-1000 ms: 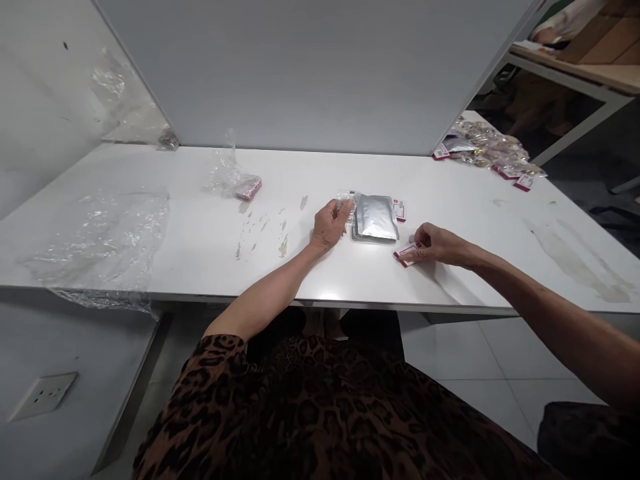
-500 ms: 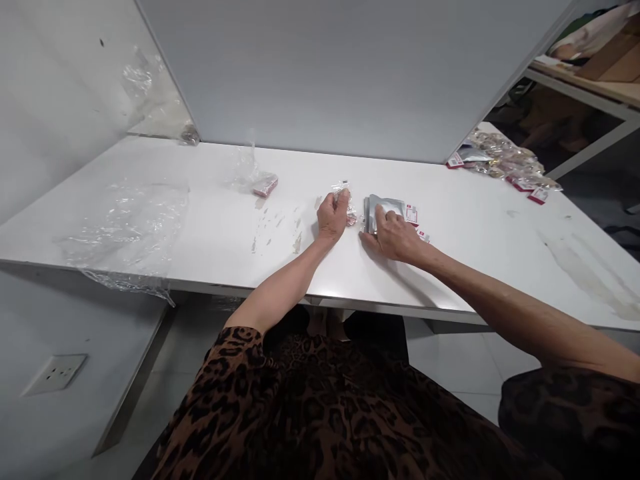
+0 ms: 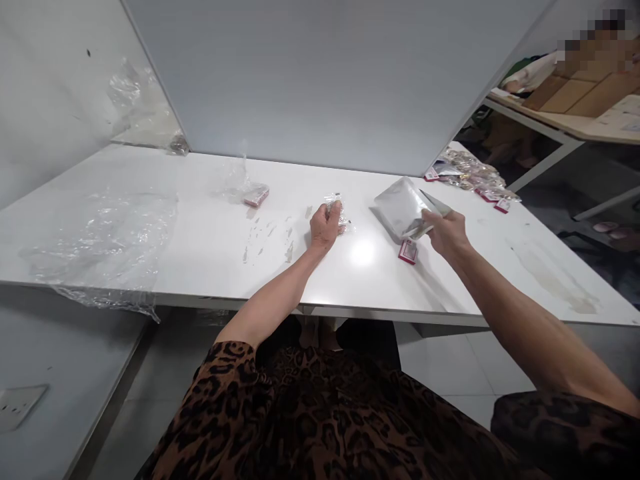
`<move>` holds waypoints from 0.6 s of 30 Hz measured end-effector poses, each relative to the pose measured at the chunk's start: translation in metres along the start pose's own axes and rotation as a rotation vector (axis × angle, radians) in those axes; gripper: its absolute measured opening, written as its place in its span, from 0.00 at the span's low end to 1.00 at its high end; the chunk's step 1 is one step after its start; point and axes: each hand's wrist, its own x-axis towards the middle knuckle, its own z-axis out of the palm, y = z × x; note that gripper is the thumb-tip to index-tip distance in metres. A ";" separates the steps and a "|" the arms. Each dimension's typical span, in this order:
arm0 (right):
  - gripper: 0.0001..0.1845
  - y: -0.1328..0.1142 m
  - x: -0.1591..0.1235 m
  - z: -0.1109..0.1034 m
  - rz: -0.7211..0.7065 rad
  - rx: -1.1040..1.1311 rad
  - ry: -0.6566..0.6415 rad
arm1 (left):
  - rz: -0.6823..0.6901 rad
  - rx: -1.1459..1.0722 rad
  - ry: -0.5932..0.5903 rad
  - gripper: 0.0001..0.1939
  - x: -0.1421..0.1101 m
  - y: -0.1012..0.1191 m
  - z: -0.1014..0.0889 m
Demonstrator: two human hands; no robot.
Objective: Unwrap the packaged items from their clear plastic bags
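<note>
My left hand (image 3: pixel 325 225) is closed on a small clear plastic packet (image 3: pixel 332 199) near the middle of the white table; its contents are mostly hidden by my fingers. To the right, my right hand (image 3: pixel 449 235) grips silvery foil pouches (image 3: pixel 403 205) by their right end, with the pouches tilted and raised off the table. Just below the pouches is a small red-and-white card or box (image 3: pixel 408 251). The exact number of pouches in my grip cannot be made out.
Crumpled clear plastic (image 3: pixel 107 233) lies at the left, overhanging the front edge. A small red packet (image 3: pixel 257 196) with clear wrap sits back left. Bagged items with red labels (image 3: pixel 470 172) are piled back right. A grey panel (image 3: pixel 320 80) stands behind; a person and cardboard boxes (image 3: pixel 570 90) are beyond.
My right hand has picked up the foil pouches from the table and moved them right. The left hand stays around its packet. My view has turned slightly to the right.
</note>
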 end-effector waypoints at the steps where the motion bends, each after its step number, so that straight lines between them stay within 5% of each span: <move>1: 0.12 0.007 0.003 -0.007 0.077 0.144 0.044 | -0.004 -0.001 0.003 0.28 0.000 0.000 -0.001; 6: 0.09 0.047 0.002 -0.057 0.416 0.592 0.293 | -0.021 0.077 0.013 0.29 -0.009 0.005 -0.004; 12: 0.13 0.078 0.017 -0.124 0.435 0.655 0.506 | -0.007 0.222 -0.023 0.31 -0.013 0.004 -0.007; 15: 0.15 0.076 0.059 -0.137 0.397 0.651 0.600 | -0.018 0.249 -0.035 0.32 -0.014 0.003 -0.008; 18: 0.19 0.061 0.131 -0.127 0.318 0.614 0.637 | -0.013 0.305 -0.050 0.32 -0.017 0.004 -0.009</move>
